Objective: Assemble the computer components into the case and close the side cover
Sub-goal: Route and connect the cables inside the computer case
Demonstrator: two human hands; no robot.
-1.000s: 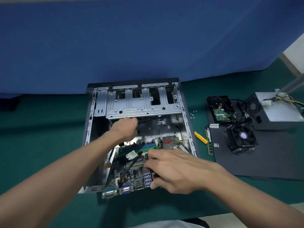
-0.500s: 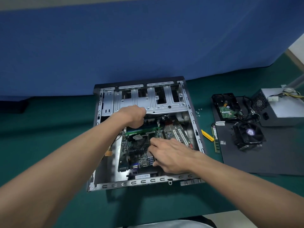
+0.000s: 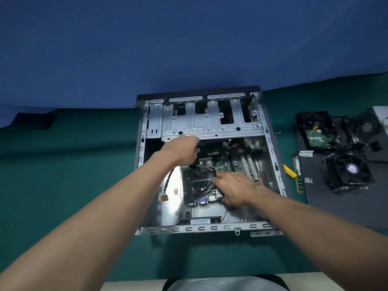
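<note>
One open case (image 3: 210,228) lies on the green tabletop (image 3: 63,185); one motherboard (image 3: 195,183) sits inside. Left hand (image 3: 182,152), at the board's 12 o'clock: grip curled round black cables (image 3: 210,144). Right hand (image 3: 233,187), at 4 o'clock: grip pinching the board's edge. Barcode sticker (image 3: 200,221): print unreadable.

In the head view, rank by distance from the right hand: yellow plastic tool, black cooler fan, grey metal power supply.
1. yellow plastic tool, just right of the open metal computer case, nearest the right hand.
2. black cooler fan, on the dark mat.
3. grey metal power supply, far right edge.
</note>
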